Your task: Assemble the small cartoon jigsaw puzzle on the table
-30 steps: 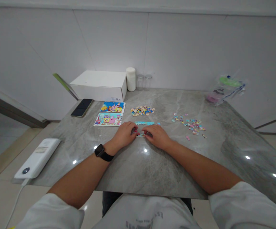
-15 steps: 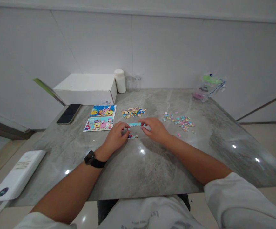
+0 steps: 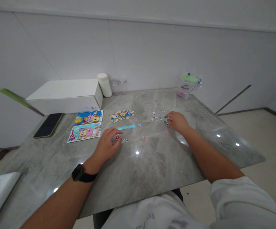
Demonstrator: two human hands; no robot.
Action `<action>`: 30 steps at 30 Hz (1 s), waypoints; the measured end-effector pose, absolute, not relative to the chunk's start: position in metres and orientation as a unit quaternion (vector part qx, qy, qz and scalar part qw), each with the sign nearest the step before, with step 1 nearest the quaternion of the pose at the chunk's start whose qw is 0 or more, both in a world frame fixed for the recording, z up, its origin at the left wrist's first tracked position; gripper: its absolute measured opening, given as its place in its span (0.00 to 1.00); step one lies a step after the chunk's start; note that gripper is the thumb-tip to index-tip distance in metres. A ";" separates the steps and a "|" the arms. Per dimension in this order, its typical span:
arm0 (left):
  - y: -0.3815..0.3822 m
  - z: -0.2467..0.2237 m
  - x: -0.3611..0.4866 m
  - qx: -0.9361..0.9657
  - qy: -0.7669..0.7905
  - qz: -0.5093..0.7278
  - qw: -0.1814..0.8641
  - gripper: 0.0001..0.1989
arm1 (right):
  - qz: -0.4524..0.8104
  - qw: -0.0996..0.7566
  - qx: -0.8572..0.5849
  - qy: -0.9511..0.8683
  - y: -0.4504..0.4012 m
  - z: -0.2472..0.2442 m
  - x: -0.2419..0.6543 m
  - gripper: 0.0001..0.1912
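Well, one grey table (image 3: 138, 178) bears everything; with twelve o'clock at the wall, one white box (image 3: 66, 103) sits at ten. Two hands reach over it, the left hand (image 3: 106, 143) at nine, the right hand (image 3: 178, 122) at two. The left one's fingers curl about a red bit (image 3: 117, 136) of puzzle, the right one's tips meet a heap; I cannot tell whether either grips. Two cartoon cards lie at ten, the far card (image 3: 88, 117) deep blue, the near card (image 3: 84, 132) paler. Puzzle heaps number two: a dense yellow-and-blue heap (image 3: 121, 116) at eleven, a sparser pastel heap (image 3: 159, 116) at one, their pieces too small to count. Joined strips number two: a turquoise strip (image 3: 128, 127) with a knobbly edge, just off centre toward eleven, and a shorter, mottled strip (image 3: 124, 140) by the left thumb; the hand hides whether they meet. Three loose pieces lie nearer than the heaps: pink-and-blue piece (image 3: 139, 125), reddish piece (image 3: 144, 138), pink piece (image 3: 167, 132).
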State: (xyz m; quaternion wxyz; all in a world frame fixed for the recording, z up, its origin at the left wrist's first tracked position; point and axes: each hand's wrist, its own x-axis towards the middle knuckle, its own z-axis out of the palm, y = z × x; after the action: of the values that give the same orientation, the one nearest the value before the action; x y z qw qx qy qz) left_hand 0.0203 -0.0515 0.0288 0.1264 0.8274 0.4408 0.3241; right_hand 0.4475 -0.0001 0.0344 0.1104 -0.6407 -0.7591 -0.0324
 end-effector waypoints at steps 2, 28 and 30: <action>-0.051 0.029 0.021 0.830 0.439 0.321 0.128 0.09 | -0.022 0.089 -0.632 -0.770 -0.003 0.019 0.453 0.19; -0.045 0.023 0.014 0.832 0.442 0.308 0.133 0.12 | 0.048 0.159 -0.623 -0.764 0.009 0.005 0.487 0.18; -0.045 0.024 0.014 0.833 0.442 0.305 0.135 0.12 | 0.040 0.155 -0.634 -0.757 0.009 0.007 0.494 0.18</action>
State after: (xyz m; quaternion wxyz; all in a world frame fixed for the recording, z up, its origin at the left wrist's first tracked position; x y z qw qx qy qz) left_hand 0.0138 -0.0448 0.0240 0.1345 0.8328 0.4417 0.3054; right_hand 0.4943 0.0092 0.0071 0.1551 -0.6338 -0.7567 0.0404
